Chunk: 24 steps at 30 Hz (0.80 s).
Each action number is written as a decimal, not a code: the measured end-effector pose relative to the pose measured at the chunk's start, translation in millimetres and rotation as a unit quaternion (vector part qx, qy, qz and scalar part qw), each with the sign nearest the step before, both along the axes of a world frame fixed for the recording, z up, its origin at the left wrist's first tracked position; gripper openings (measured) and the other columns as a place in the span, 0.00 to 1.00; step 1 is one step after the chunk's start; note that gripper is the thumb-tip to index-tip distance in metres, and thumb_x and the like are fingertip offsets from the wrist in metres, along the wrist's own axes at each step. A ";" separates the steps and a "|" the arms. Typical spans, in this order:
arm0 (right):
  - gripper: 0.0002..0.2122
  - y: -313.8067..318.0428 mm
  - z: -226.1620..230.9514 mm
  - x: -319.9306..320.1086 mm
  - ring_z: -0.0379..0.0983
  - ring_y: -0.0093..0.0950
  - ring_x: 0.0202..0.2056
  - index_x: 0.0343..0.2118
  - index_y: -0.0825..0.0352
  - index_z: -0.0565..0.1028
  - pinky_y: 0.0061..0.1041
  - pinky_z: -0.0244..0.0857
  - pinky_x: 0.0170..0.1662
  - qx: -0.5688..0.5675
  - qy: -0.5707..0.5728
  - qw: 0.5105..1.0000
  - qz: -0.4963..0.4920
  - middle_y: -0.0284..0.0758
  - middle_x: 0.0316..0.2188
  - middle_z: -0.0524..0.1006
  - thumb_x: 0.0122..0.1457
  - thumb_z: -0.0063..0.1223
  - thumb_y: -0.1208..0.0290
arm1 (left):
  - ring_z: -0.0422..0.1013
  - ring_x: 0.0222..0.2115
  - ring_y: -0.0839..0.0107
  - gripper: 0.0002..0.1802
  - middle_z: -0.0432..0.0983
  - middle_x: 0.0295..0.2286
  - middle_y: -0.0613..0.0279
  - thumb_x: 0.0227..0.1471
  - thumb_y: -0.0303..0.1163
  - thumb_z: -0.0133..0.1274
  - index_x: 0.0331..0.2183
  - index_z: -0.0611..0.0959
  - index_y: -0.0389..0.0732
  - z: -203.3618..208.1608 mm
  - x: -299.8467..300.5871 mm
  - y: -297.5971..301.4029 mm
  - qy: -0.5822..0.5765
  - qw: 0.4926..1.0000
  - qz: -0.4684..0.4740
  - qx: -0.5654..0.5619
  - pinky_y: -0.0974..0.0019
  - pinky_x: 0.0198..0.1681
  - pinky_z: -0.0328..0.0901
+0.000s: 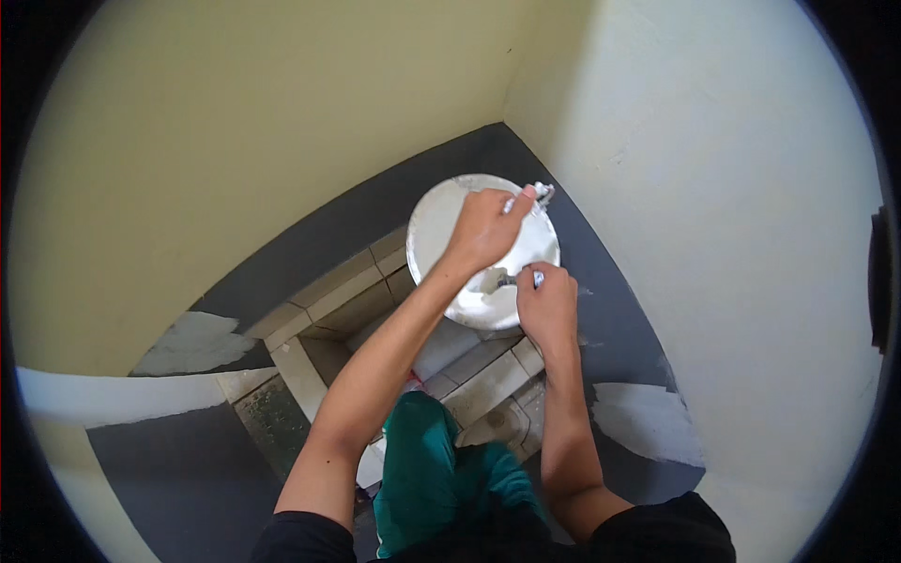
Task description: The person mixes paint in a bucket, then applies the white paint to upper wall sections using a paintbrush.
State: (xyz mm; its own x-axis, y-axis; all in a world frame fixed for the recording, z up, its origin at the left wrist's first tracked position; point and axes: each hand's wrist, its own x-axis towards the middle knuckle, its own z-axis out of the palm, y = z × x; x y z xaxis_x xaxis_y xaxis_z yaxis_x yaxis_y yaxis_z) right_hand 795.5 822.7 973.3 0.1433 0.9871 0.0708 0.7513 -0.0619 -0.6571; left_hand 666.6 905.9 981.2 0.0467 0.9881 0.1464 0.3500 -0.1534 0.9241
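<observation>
Before me stands a round white bucket (434, 220), with white putty (537, 239) inside. My left hand (483, 230) reaches across it, closed around the pale handle of a tool. That tool's putty-smeared end (543, 194) shows past my thumb at the bucket's far right rim; it looks like a putty knife. At the near right side of the bucket, my right hand (549, 305) is closed on a second putty knife (505, 281). Its grey blade points left over the putty, and my fingers hide most of the handle.
A yellowish wall (282, 113) and a pale wall (713, 188) meet in a corner behind the bucket. Along their foot runs a dark grey band (366, 202) with white patches (648, 422). Below are tiled ledges (483, 385) and my green-trousered legs (422, 469).
</observation>
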 end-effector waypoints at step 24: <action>0.13 505.0 -168.8 72.6 0.78 0.46 0.34 0.39 0.77 0.76 0.37 0.69 0.40 -0.079 0.111 0.987 0.089 0.54 0.34 0.78 0.59 0.47 0.71 | 0.52 0.18 0.77 0.33 0.55 0.11 0.66 0.60 0.49 0.46 0.14 0.69 0.32 -206.7 57.5 462.4 -0.158 0.956 0.166 -0.183 0.60 0.20 0.49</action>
State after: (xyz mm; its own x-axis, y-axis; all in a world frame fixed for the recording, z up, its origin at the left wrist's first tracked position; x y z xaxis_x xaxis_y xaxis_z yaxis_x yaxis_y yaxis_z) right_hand 868.2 1327.7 804.5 -0.0378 0.9943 -0.0993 0.5981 -0.0570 -0.7994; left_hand 724.1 1368.3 774.5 -0.2676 0.9286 -0.2571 0.0184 0.2717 0.9622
